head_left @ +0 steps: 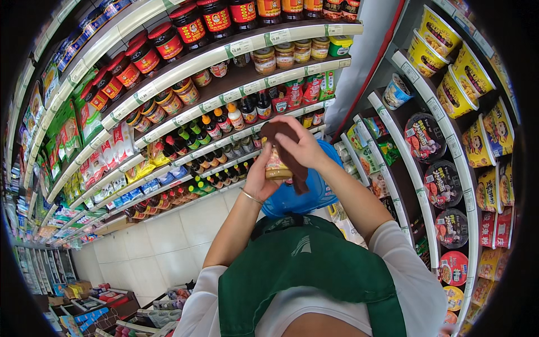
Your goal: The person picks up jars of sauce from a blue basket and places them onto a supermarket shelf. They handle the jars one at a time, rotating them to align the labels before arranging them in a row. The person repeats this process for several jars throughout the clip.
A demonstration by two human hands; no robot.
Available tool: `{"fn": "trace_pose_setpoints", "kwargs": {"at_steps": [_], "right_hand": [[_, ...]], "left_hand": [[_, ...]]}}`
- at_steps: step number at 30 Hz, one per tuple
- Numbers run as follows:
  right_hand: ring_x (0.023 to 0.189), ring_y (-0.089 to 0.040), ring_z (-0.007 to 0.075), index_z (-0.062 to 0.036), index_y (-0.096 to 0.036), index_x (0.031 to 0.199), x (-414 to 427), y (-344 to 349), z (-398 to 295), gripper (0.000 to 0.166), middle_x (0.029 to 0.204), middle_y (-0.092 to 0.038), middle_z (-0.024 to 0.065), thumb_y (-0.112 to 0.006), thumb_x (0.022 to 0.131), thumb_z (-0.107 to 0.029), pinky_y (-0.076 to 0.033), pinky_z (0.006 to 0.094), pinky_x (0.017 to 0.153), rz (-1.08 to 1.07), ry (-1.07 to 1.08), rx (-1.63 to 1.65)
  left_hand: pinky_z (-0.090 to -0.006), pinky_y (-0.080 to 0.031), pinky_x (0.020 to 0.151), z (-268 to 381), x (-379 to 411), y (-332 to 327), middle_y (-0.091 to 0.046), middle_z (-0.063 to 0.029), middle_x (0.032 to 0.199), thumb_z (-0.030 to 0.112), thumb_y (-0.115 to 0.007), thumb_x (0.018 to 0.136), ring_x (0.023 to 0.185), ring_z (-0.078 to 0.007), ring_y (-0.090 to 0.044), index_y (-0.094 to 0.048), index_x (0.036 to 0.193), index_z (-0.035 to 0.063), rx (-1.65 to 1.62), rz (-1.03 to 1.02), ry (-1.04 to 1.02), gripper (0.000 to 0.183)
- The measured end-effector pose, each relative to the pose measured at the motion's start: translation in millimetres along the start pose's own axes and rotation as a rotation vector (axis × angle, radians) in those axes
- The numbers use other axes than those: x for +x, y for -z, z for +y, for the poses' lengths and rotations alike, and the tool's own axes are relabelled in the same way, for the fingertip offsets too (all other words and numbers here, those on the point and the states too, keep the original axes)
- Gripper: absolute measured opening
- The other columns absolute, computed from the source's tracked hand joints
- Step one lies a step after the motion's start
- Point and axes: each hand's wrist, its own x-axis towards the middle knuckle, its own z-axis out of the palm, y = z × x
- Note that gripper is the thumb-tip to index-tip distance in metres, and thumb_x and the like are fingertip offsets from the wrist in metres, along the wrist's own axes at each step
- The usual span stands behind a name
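Note:
My left hand (pixel 260 177) holds a glass jar (pixel 278 170) of light brown contents with a patterned label, tilted in front of my chest. Over the jar's upper part, my right hand (pixel 301 143) grips a dark brown cloth (pixel 294 168), whose end hangs down on the right. The jar's top is hidden by the cloth and fingers. Below both hands is a blue plastic container (pixel 290 198), partly covered by my hands and the cloth. Similar jars (pixel 264 61) stand on a shelf ahead.
Curved-looking shelves (pixel 252 42) hold red-lidded sauce jars (pixel 168 42), bottles (pixel 212 126) and bagged goods (pixel 113 147) ahead and to the left. Instant noodle tubs (pixel 425 137) fill shelves close on my right. Pale floor tiles (pixel 168 248) show at lower left, beside another stocked display (pixel 105 311).

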Motion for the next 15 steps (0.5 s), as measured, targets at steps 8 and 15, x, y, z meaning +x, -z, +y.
{"fn": "trace_pose_setpoints", "kwargs": {"at_steps": [8, 15], "right_hand": [[0.118, -0.056, 0.0232, 0.002, -0.049, 0.132, 4.2, 26.3, -37.1, 0.039, 0.129, -0.057, 0.0141, -0.045, 0.095, -0.011, -0.041, 0.037, 0.103, -0.09, -0.14, 0.592], [0.098, -0.066, 0.0206, 0.0002, -0.055, 0.124, -4.4, 24.8, -5.4, 0.036, 0.113, -0.066, 0.0124, -0.047, 0.097, -0.022, -0.052, 0.0333, 0.087, -0.14, -0.608, 0.696]], "left_hand": [[-0.0429, -0.057, 0.082, 0.2, -10.0, 2.9, -0.063, -0.0164, 0.114, 0.037, -0.051, 0.098, 0.1, -0.0292, -0.066, -0.048, 0.129, 0.002, 0.125, -0.147, 0.025, 0.048], [-0.0443, -0.058, 0.078, -6.3, -9.6, 4.8, -0.062, -0.0205, 0.113, 0.044, -0.047, 0.098, 0.096, -0.0302, -0.067, -0.047, 0.129, -0.0016, 0.05, -0.255, 0.138, 0.056]]}}
